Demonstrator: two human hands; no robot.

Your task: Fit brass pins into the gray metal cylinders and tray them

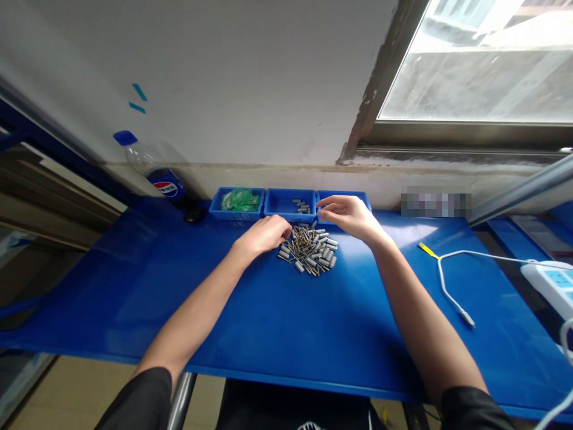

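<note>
A pile of small metal pieces (308,248) lies on the blue table, grey cylinders mixed with thin brass-coloured pins. My left hand (266,234) reaches its left edge with the fingers curled down and closed; what they hold, if anything, is hidden. Above the front of the right blue bin (364,202) is my right hand (351,218), its fingers pointing left and a gap showing between them. Nothing is visible in that hand. Several grey cylinders (303,206) rest in the middle blue bin (275,209). My right hand covers much of the right bin.
The left blue bin (215,206) holds green plastic bags (239,200). A Pepsi bottle (168,185) stands behind a small black object (194,214). On the right lie a white cable (443,280) with a yellow tag and a white power strip (550,283). The wall and window border the table's back.
</note>
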